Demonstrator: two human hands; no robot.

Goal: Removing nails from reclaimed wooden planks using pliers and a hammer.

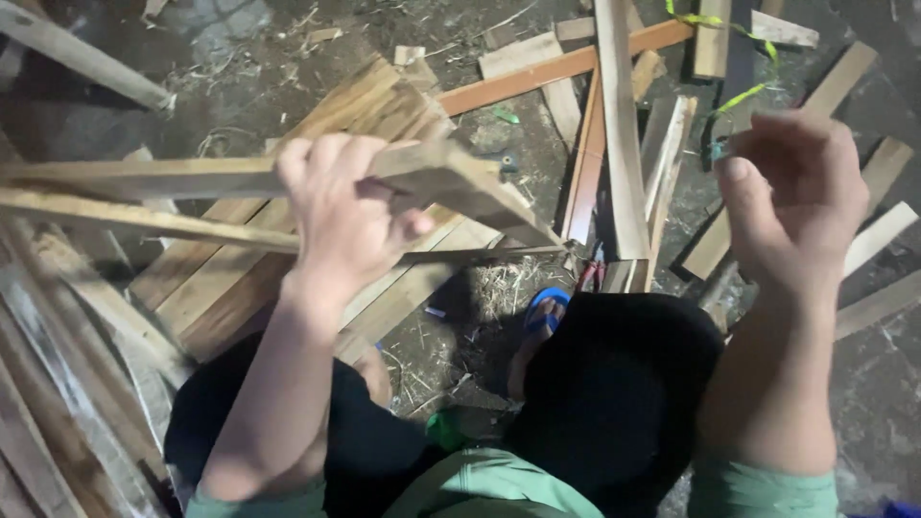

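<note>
1. Ground: dark dirt, littered with loose wood slats lying crisscross, plus straw and scraps. Nothing on it looks stacked or sorted.
2. Flat board stack: a few planks side by side, lower left, under the held piece.
3. Held wooden strips: long, thin, pale rough-sawn pieces running in from the left edge, raised above the ground at chest level. The right ends meet in a tapered point near centre. Looks like two or three strips bundled together; exact count unclear.
4. Progress, my read: one bundle picked up and in hand, most of the scatter untouched.
5. Left hand: fingers wrapped tight around the strips near their right end, full fist.
6. Right hand: raised, apart from the strips, fingers curled in. May be pinching a thin green strap; cannot tell for sure.
7. Blue sandal: on the foot, between the knees.
</note>
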